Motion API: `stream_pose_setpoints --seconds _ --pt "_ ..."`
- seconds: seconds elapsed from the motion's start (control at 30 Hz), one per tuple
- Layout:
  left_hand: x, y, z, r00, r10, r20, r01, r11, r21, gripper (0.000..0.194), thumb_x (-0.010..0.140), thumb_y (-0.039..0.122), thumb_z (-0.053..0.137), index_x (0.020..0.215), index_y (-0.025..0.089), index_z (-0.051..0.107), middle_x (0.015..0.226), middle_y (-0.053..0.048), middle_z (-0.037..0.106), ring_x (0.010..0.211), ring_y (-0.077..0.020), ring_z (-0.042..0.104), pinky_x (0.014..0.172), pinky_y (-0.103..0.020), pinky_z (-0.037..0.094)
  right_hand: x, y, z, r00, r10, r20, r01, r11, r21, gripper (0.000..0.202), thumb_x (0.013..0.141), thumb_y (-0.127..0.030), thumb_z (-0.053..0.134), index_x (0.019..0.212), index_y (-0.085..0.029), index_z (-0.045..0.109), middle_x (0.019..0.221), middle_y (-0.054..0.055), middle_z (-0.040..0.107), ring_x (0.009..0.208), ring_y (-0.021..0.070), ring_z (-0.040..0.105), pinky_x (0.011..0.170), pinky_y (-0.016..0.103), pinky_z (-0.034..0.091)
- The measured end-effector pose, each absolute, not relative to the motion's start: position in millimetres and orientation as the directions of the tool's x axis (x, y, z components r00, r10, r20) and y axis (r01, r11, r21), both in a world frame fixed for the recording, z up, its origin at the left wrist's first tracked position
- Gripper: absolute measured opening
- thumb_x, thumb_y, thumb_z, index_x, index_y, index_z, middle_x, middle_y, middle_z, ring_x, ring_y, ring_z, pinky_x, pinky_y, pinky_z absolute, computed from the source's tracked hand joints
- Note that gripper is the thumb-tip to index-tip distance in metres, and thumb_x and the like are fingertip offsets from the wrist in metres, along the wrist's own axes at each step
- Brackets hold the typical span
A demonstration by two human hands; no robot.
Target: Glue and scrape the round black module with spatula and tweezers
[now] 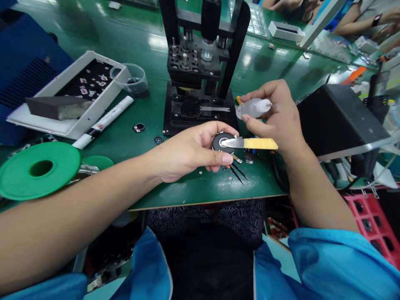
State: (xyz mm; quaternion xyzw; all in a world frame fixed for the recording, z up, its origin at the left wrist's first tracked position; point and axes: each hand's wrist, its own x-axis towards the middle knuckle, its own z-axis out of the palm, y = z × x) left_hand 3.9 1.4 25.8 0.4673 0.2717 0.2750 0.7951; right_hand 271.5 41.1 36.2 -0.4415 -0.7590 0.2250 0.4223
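My left hand (193,148) is closed around a round black part (218,143) with a metal centre. Across that part lies a silver strip with a yellow tape-like tab (261,143), reaching right toward my other hand. My right hand (278,112) grips a small translucent squeeze bottle (253,109) with a white nozzle end, held just above and right of the round part. Black-tipped tweezers (240,174) lie on the green table under my left fingers. Behind both hands stands a black press fixture (200,109) with a thin metal strip on its base.
At left are a white tray (65,71) of small parts, a clear cup (137,81), a white marker (113,113) and a green spool (59,179). A black box-shaped device (337,118) stands at right. Other people's arms (353,21) are across the table.
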Motion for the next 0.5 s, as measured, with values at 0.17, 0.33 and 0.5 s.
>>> stream_pose_setpoints --seconds 0.17,0.33,0.5 --pt "5 1 27 0.702 0.691 -0.174 -0.187 0.414 0.891 0.064 0.08 0.018 0.114 0.128 0.021 0.071 0.09 0.004 0.081 0.064 -0.0092 0.069 0.057 -0.02 0.053 270 36 44 -0.39 0.809 0.439 0.576 0.587 -0.569 0.024 0.102 -0.031 0.092 0.12 -0.031 0.076 0.135 0.01 0.088 0.122 0.0291 0.08 0.097 0.045 0.067" --pt "5 1 31 0.7 0.691 -0.179 -0.183 0.416 0.891 0.062 0.081 0.016 0.112 0.127 0.02 0.071 0.087 0.005 0.079 0.063 -0.0084 0.068 0.057 -0.019 0.054 267 26 56 -0.457 0.666 0.589 0.601 0.719 -0.347 0.01 0.116 -0.036 0.079 0.126 -0.035 0.082 0.145 0.012 0.087 0.143 0.0303 0.078 0.127 0.055 0.064" --pt "5 2 30 0.721 0.673 -0.164 -0.19 0.419 0.888 0.06 0.08 0.02 0.115 0.121 0.02 0.07 0.087 0.005 0.078 0.063 -0.0089 0.068 0.056 -0.021 0.052 266 15 66 -0.458 0.763 0.456 0.762 0.601 -0.24 0.032 0.124 -0.04 0.058 0.131 -0.05 0.088 0.172 0.005 0.074 0.169 0.0297 0.063 0.139 0.061 0.06"
